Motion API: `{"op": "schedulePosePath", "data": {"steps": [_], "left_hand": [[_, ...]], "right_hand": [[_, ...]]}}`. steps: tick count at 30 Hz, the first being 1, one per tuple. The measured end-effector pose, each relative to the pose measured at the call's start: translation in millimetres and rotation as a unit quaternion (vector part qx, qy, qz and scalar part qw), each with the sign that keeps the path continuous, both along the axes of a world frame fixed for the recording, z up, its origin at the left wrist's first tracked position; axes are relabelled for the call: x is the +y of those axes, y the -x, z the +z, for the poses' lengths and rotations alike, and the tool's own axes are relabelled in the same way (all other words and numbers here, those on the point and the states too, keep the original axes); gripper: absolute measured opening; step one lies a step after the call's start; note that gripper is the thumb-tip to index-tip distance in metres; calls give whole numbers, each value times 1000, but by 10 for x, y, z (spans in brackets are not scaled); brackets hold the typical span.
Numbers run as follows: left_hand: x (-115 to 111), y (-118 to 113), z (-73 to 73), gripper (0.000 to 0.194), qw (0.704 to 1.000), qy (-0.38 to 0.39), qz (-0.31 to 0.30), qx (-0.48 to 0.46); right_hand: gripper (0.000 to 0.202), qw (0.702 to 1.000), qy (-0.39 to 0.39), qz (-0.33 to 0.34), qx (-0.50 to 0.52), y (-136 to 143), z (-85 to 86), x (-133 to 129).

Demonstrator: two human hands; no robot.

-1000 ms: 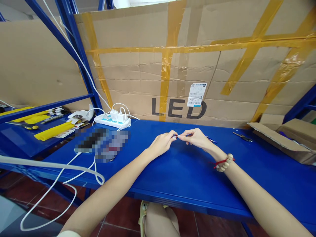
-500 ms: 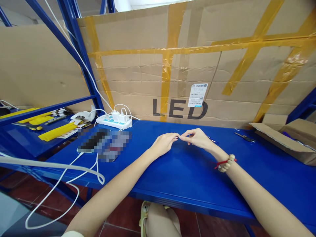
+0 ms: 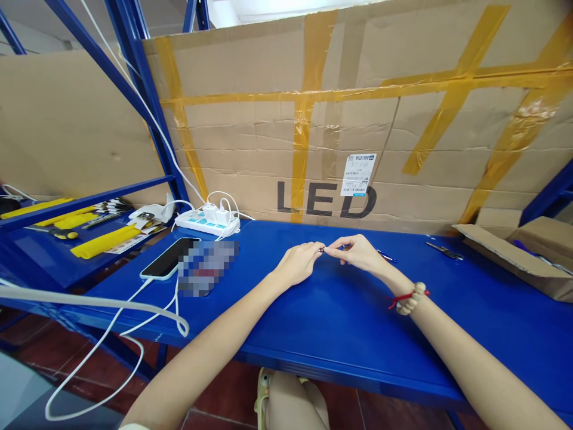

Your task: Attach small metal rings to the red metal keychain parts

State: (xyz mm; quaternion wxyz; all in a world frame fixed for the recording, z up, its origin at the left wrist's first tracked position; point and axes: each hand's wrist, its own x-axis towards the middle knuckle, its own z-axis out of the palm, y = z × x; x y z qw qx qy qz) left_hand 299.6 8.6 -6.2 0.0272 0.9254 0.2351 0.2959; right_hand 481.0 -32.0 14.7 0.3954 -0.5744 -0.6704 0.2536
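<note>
Near the middle of the blue table (image 3: 313,328), my left hand (image 3: 299,263) is closed around something small and dark, mostly hidden by the fingers. My right hand (image 3: 353,252) meets it from the right, thumb and index finger pinched at the small dark thing's end (image 3: 321,249). What it is cannot be made out. A thin blue pen-like item (image 3: 387,257) lies on the table just behind my right wrist, partly covered. A beaded bracelet with a red cord (image 3: 410,298) is on my right wrist.
To the left lie a phone (image 3: 170,259) on a white cable, a blurred-out flat item (image 3: 208,267) and a white power strip (image 3: 206,221). Scissors (image 3: 444,251) and an open cardboard box (image 3: 514,254) are at the right. A large taped carton (image 3: 250,137) stands behind.
The camera view has shifted very slightly. Both hands keep nearly the same place and grip.
</note>
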Motion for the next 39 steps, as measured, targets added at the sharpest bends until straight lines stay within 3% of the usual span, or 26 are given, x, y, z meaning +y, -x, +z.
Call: {"op": "schedulePosePath", "data": {"steps": [21,39], "left_hand": [[-18,-15,54,20,999,-2,39,-5],[-44,-11,31,23,999,-1,30,44]], "right_hand": [[37,997,-61,-27,28,73,-4,8],[51,998,-3,-56,-10,96,60,-39]]}}
